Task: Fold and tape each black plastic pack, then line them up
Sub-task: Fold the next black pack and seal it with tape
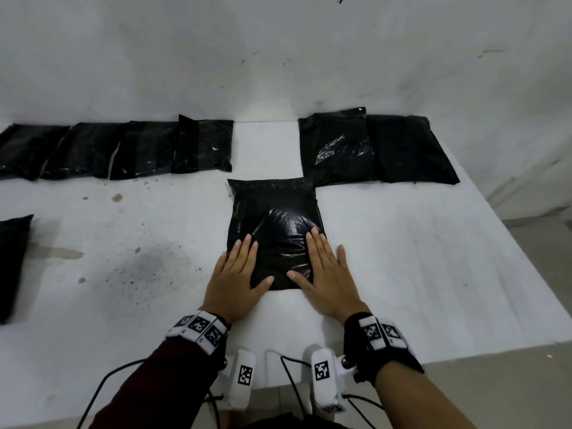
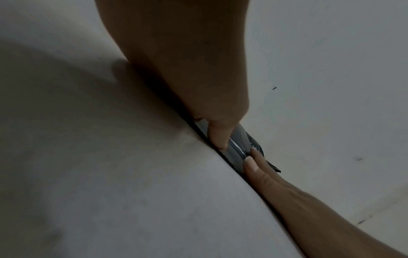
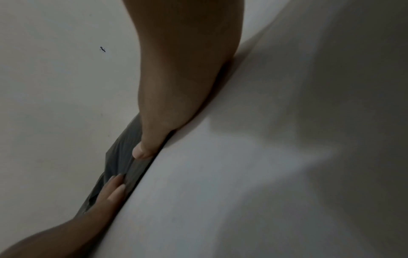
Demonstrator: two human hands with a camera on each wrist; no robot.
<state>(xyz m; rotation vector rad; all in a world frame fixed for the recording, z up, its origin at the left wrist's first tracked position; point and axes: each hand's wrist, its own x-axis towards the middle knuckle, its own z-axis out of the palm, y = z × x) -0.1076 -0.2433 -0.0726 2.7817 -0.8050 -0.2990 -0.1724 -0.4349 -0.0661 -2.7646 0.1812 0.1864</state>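
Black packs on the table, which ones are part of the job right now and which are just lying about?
In hand:
- centre pack, pressed flat by left hand and right hand

Lying about:
- row of four packs
- two packs at right
- pack at left edge

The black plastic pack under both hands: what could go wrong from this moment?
1. The black plastic pack bulges between the flat left hand and right hand; hard pressing might burst it.
2. Its far corner sits close to the two unfolded black packs; folding could disturb them.
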